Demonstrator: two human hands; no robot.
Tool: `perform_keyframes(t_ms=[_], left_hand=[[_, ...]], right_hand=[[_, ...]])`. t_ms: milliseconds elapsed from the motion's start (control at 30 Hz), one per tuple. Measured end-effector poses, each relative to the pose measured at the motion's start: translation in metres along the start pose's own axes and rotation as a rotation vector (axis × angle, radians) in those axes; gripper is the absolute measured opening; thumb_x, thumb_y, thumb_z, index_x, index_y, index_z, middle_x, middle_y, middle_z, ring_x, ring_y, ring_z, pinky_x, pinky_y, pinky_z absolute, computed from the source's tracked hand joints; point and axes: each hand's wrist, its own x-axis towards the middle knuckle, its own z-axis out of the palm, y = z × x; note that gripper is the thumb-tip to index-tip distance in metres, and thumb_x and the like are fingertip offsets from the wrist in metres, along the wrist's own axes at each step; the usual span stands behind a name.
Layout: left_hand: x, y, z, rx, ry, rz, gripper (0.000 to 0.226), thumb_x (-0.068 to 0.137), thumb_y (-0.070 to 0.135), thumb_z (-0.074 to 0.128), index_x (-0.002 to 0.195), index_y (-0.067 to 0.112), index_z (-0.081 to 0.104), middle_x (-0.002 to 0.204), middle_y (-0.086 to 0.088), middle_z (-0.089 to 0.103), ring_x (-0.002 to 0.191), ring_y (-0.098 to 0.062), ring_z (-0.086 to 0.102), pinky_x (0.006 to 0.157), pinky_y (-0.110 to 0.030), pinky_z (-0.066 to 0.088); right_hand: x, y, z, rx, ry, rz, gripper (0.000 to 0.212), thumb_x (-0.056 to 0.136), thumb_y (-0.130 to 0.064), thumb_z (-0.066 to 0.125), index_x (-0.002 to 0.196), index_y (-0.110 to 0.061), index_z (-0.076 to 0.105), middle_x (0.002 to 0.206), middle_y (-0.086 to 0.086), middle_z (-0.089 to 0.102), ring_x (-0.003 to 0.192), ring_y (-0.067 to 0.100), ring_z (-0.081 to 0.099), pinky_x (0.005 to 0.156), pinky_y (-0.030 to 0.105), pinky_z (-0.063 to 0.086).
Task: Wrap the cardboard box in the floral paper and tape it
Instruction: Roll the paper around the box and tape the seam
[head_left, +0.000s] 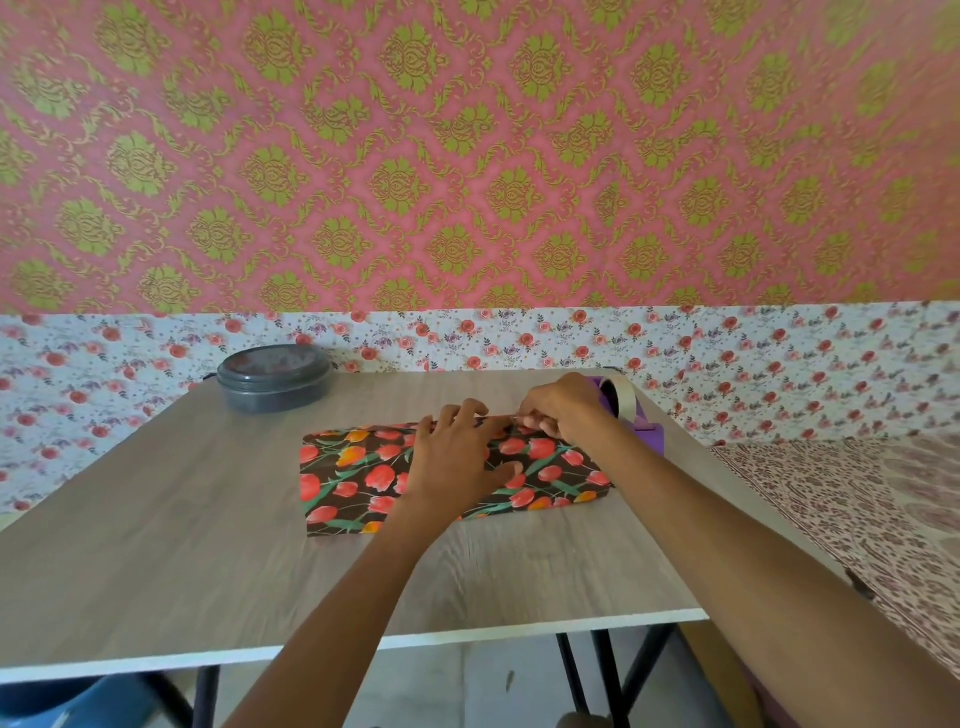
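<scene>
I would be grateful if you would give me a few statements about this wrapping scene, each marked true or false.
1. The left hand lies flat on the floral paper. True.
2. The right hand lies open and idle. False: its curled fingers pinch at the paper's far edge.
3. The purple tape dispenser stands just behind the right hand. True.
4. The grey round container has no lid. False: its lid is on.
</scene>
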Motion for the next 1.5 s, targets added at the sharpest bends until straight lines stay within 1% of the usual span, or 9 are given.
perform_keyframes(t_ms=[300,500,600,800,933,1033,1167,1333,1500], left_hand=[[0.001,0.002,-0.004,-0.008,-0.034,-0.017,0.063,0.085,0.062,0.057,0.142,0.04,0.044,0.142,0.001,0.038,0.128,-0.025,0.044,0.109,-0.048,0.036],[0.001,0.001,-0.003,-0.019,-0.01,-0.013,0.06,0.084,0.064,0.058,0.138,0.039,0.049,0.133,0.001,0.043,0.12,-0.025,0.049,0.104,-0.047,0.04],[0.0,0.002,-0.005,-0.014,-0.018,-0.011,0.061,0.084,0.063,0.058,0.139,0.038,0.049,0.133,0.001,0.043,0.12,-0.026,0.049,0.104,-0.046,0.04],[0.005,0.004,-0.01,-0.083,-0.083,-0.035,0.063,0.08,0.06,0.065,0.135,0.036,0.049,0.128,0.001,0.045,0.118,-0.029,0.05,0.104,-0.05,0.039],[0.021,0.008,-0.021,-0.165,-0.259,-0.079,0.087,0.081,0.07,0.058,0.153,0.04,0.017,0.135,-0.005,0.039,0.127,-0.033,0.039,0.106,-0.058,0.036],[0.037,0.014,-0.026,-0.058,-0.398,-0.075,0.086,0.082,0.073,0.054,0.153,0.042,0.018,0.142,-0.011,0.027,0.132,-0.038,0.028,0.108,-0.062,0.03],[0.044,0.016,-0.018,0.001,-0.404,-0.005,0.08,0.08,0.069,0.061,0.147,0.036,0.034,0.139,-0.007,0.027,0.127,-0.035,0.029,0.108,-0.055,0.028],[0.06,0.017,-0.012,-0.094,-0.545,0.041,0.083,0.073,0.061,0.073,0.138,0.022,0.038,0.133,-0.002,0.048,0.111,-0.025,0.046,0.102,-0.048,0.039],[0.066,0.015,-0.007,-0.078,-0.584,0.09,0.101,0.075,0.064,0.07,0.154,0.032,0.017,0.15,-0.003,0.039,0.127,-0.031,0.045,0.105,-0.053,0.038]], right_hand=[[0.009,-0.011,0.0,-0.539,-0.03,-0.077,0.053,0.084,-0.058,0.068,0.057,-0.014,0.052,0.045,-0.005,0.048,0.04,0.01,0.042,0.05,0.023,0.036],[0.011,-0.004,0.001,-0.631,-0.013,-0.126,0.06,0.083,-0.073,0.057,0.076,-0.014,0.057,0.051,-0.004,0.054,0.055,0.013,0.051,0.063,0.028,0.041],[0.014,-0.002,-0.003,-0.631,-0.101,-0.074,0.062,0.084,-0.071,0.056,0.065,-0.013,0.047,0.048,-0.002,0.043,0.056,0.015,0.047,0.077,0.03,0.042],[0.01,-0.002,-0.033,-0.698,-0.29,-0.047,0.052,0.087,-0.054,0.067,0.061,-0.015,0.044,0.058,-0.002,0.035,0.054,0.013,0.03,0.058,0.026,0.03],[0.017,0.006,-0.039,-0.597,-0.292,-0.102,0.051,0.079,-0.058,0.074,0.061,-0.015,0.052,0.059,-0.003,0.043,0.053,0.012,0.035,0.057,0.025,0.031],[0.018,0.015,-0.032,-0.453,-0.138,-0.187,0.046,0.08,-0.052,0.076,0.062,-0.014,0.057,0.052,-0.002,0.053,0.047,0.011,0.043,0.054,0.024,0.037],[0.016,0.025,-0.029,-0.494,-0.067,-0.282,0.059,0.071,-0.062,0.079,0.093,-0.008,0.069,0.073,0.005,0.07,0.07,0.019,0.065,0.065,0.029,0.048],[0.006,0.029,-0.034,-0.398,-0.159,-0.281,0.101,0.063,-0.062,0.083,0.133,0.003,0.051,0.116,0.015,0.069,0.106,0.026,0.066,0.088,0.036,0.052],[0.011,0.037,-0.032,-0.335,-0.127,-0.278,0.089,0.065,-0.061,0.083,0.122,0.003,0.059,0.077,0.011,0.068,0.067,0.022,0.059,0.061,0.033,0.041]])
